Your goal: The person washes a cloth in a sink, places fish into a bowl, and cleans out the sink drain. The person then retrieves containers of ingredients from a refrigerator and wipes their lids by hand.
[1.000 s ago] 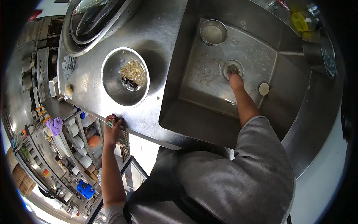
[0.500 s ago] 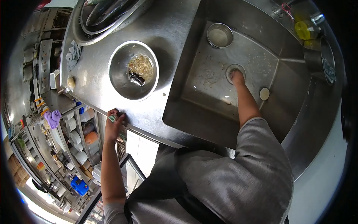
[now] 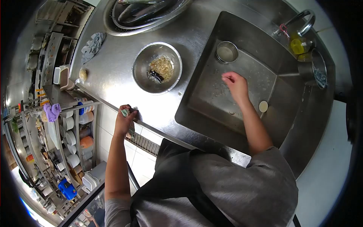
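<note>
My left hand [image 3: 126,115] is at the front edge of the steel counter [image 3: 113,72], its fingers wrapped round a greenish cloth. Over the sink [image 3: 204,113], my right hand [image 3: 235,84] is raised with fingers pinched together; what they hold, if anything, is too small to tell. Beyond it in the basin is a round metal container [image 3: 227,52] with cloudy liquid. A small pale round cup [image 3: 263,106] lies to the right of my right forearm. The steel bowl [image 3: 138,75] on the counter holds pale, wet scraps and a dark piece.
Whole fish [image 3: 145,13] lie in a perforated steel bowl at the back left. A grey cloth [image 3: 93,46] and a small wrapped item [image 3: 82,74] are at the left edge. The faucet [image 3: 307,23] stands back right. Shelves with stacked dishes [image 3: 71,138] are at left.
My right hand has risen from the drain and moved back, fingers now pinched. My left hand still grips the cloth at the counter edge. The view has shifted, showing more of the faucet.
</note>
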{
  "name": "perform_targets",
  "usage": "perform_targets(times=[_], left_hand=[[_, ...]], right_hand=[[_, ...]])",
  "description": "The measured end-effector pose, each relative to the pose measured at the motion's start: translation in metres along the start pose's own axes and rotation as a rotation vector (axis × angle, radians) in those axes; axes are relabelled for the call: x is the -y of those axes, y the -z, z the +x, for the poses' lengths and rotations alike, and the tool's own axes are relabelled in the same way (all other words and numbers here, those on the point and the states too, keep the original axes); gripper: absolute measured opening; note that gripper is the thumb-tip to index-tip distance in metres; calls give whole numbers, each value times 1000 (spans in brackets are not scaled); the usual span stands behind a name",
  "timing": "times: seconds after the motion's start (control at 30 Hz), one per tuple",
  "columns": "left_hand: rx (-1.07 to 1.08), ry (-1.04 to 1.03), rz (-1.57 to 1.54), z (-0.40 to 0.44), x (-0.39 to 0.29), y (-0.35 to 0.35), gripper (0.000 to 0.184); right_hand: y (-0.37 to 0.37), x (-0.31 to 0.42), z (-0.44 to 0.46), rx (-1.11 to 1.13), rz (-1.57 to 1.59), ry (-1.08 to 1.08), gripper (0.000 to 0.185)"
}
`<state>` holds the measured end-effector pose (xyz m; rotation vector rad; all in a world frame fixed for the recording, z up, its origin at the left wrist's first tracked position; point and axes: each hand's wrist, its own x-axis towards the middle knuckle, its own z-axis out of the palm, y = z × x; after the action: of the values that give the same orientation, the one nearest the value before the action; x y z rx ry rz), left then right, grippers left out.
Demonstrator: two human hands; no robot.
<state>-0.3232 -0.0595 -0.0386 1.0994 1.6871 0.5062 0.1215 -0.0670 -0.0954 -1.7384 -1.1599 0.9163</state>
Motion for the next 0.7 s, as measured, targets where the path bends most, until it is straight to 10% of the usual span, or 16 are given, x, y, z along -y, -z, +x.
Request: perform_targets(times=[0.23, 0.37, 0.53, 0.7], left_hand=[[0, -15, 57, -2, -1, 2, 27], [28, -64, 24, 5, 12, 3, 27], [19, -1, 37, -1, 0, -1, 28], [8, 15, 40, -5, -11, -5, 27]], right_hand=[[-105, 147, -8, 25, 172, 783, 16], [-132, 156, -18, -83, -292, 832, 22], [-89, 115, -10, -140, 132, 590, 17], [-61, -67, 22, -238, -192, 191, 10]])
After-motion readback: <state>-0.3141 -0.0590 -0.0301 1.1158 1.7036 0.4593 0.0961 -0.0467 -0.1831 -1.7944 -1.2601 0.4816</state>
